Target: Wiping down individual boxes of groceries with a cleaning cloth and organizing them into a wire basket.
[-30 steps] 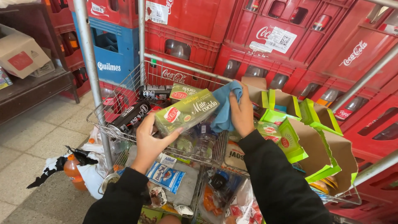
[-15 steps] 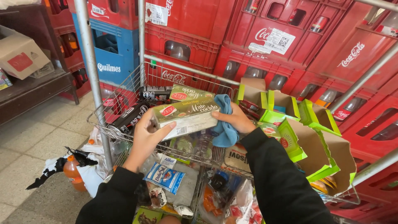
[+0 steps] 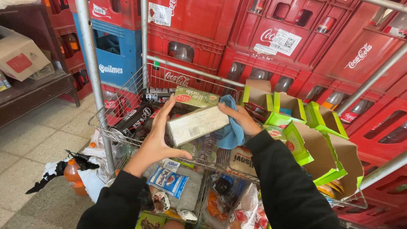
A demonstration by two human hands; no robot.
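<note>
Left hand [image 3: 157, 140] cups the near-left end of a pale rectangular cardboard packet [image 3: 196, 125], fingers spread along its edge, thumb under, so the box stays level above the wire shopping cart [image 3: 127, 99]. Right hand [image 3: 241, 119] pinches the far-right end, fingers clamped over a blue cloth [image 3: 231, 131] pressed against it. Open green-and-brown cardboard display boxes [image 3: 316, 135] sit right.

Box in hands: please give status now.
Left hand and right hand grip pale box. Blue cloth under right hand. Wire basket below.
</note>
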